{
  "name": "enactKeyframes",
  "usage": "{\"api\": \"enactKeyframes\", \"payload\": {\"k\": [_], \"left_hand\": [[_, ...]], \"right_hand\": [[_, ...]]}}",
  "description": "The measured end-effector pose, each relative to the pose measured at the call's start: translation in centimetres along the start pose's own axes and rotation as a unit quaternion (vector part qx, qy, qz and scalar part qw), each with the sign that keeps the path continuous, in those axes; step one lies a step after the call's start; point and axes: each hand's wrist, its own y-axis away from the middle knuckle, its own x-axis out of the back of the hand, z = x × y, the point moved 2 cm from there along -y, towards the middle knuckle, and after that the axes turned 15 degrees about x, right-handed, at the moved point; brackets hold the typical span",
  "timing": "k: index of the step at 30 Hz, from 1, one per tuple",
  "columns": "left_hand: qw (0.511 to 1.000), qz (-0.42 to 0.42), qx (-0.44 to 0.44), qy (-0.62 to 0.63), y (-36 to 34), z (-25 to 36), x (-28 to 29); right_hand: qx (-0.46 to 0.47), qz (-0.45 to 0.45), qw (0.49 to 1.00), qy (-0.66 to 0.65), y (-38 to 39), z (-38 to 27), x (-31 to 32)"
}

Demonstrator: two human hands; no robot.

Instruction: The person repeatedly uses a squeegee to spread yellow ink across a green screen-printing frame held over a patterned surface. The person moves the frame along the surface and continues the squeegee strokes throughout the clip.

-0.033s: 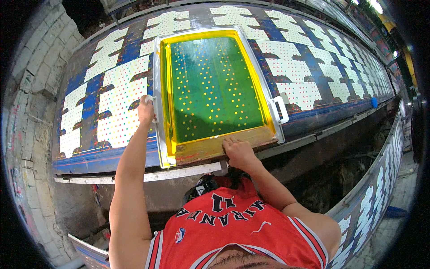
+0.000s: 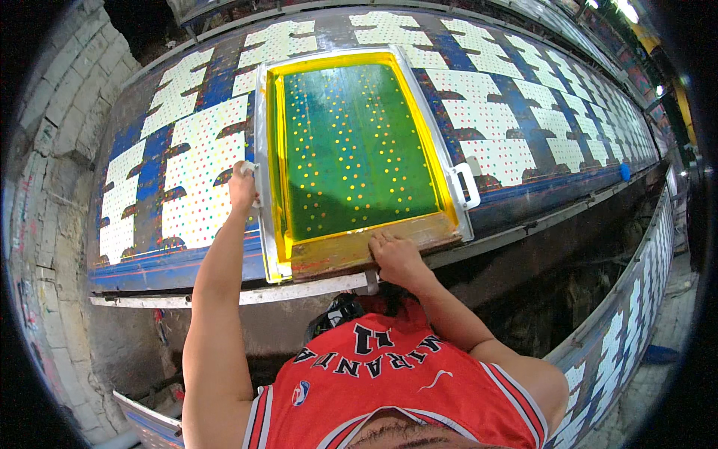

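Observation:
A screen-printing frame point(image 2: 452, 196) with yellow-smeared inner edges lies on the long printing table. Its green mesh point(image 2: 359, 142) shows rows of small yellow and orange dots. My left hand point(image 2: 243, 185) is closed round the white handle on the frame's left side. Over the wooden squeegee point(image 2: 329, 254), which spans the near end of the frame, my right hand point(image 2: 394, 256) has its fingers curled. Opposite my left hand, a second white handle point(image 2: 469, 187) sticks out with no hand on it. White cut fabric pieces point(image 2: 206, 168) with coloured dots lie on both sides.
A pale metal rail point(image 2: 224, 299) follows the near edge of the blue-stained table point(image 2: 187, 271). Another table with dotted pieces point(image 2: 609, 352) stands at right. A block wall point(image 2: 48, 224) rises at left. Something small and blue point(image 2: 625, 172) sits on the table's edge.

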Motion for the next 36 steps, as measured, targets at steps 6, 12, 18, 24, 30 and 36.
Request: {"api": "enactKeyframes", "payload": {"k": [6, 12, 18, 24, 30, 36], "left_hand": [[1.000, 0.027, 0.005, 0.010, -1.0, 0.6, -0.5], [0.998, 0.032, 0.038, 0.035, -1.2, 0.4, -0.8], [0.997, 0.079, 0.019, 0.002, -1.3, 0.5, -1.2], [0.995, 0.082, 0.055, -0.017, -0.9, 1.1, -1.3], [0.992, 0.104, 0.011, -0.071, -1.6, 0.7, -1.5], [0.994, 0.058, 0.088, 0.003, -4.2, -0.8, -0.4]], "right_hand": [[0.129, 0.022, 0.989, -0.065, 1.3, 2.4, 1.6], [0.030, 0.182, 0.936, -0.301, 5.4, 13.4, 5.5], [-0.208, 0.352, 0.898, -0.164, 10.1, 26.2, 6.1], [-0.206, 0.341, 0.892, -0.214, 9.2, 29.9, 0.4], [-0.267, 0.292, 0.849, -0.351, 8.6, 30.8, -0.9], [-0.327, 0.249, 0.862, -0.298, 7.6, 30.6, 0.0]]}}
